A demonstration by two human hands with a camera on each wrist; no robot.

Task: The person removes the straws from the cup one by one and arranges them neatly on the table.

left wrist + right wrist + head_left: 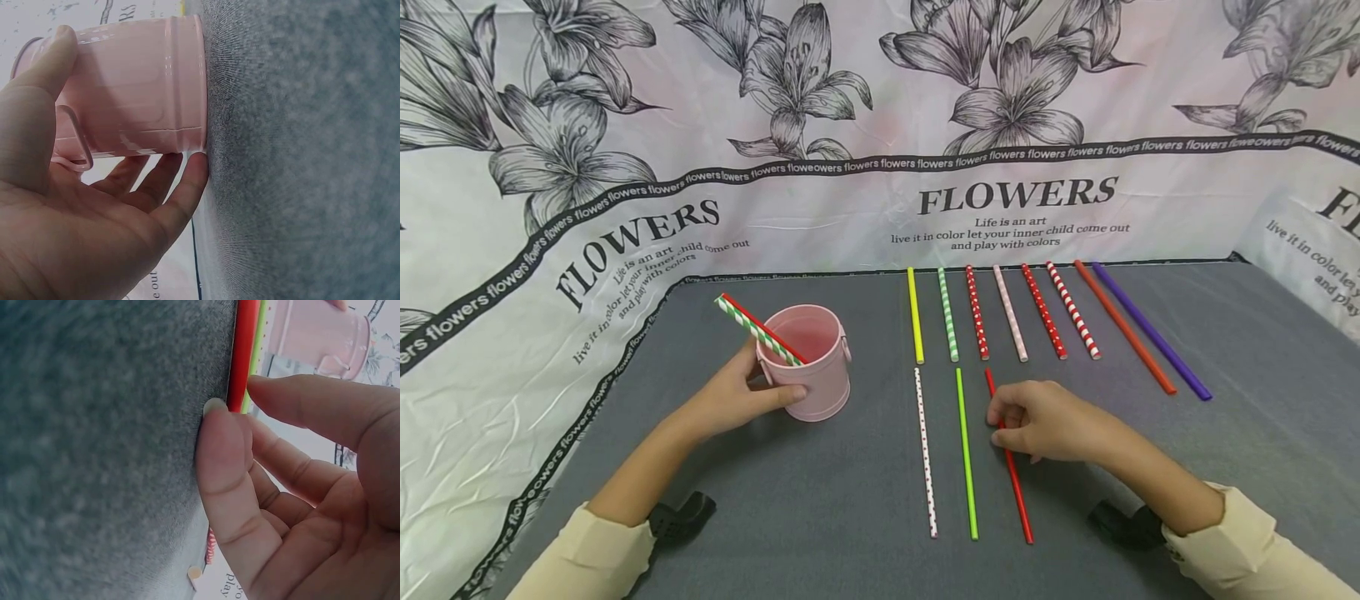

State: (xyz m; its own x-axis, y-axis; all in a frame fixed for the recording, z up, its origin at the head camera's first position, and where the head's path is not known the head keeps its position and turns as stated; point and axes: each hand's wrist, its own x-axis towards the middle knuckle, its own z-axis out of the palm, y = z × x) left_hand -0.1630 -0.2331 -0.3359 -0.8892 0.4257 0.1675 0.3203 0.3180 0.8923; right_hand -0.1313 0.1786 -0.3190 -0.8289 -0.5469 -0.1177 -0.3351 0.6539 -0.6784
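A small pink bucket (827,375) stands on the grey cloth at left, a red straw (782,340) and a green-striped straw (760,333) leaning inside it. My left hand (748,396) holds the bucket from its left side, thumb across the front. In the left wrist view, the other fingers (187,187) lie along the opposite side, partly hidden behind it. My right hand (1048,421) is over a plain red straw (1018,492) lying on the cloth. Thumb and curled fingertips pinch that straw near its middle, as the right wrist view shows beside its red surface (242,356).
Left of the red straw lie a bright green straw (967,458) and a dotted white straw (925,458). Behind is a row of several straws, from yellow (915,317) to orange (1123,325) and purple (1150,329). A flower-printed white cloth (850,208) borders the back.
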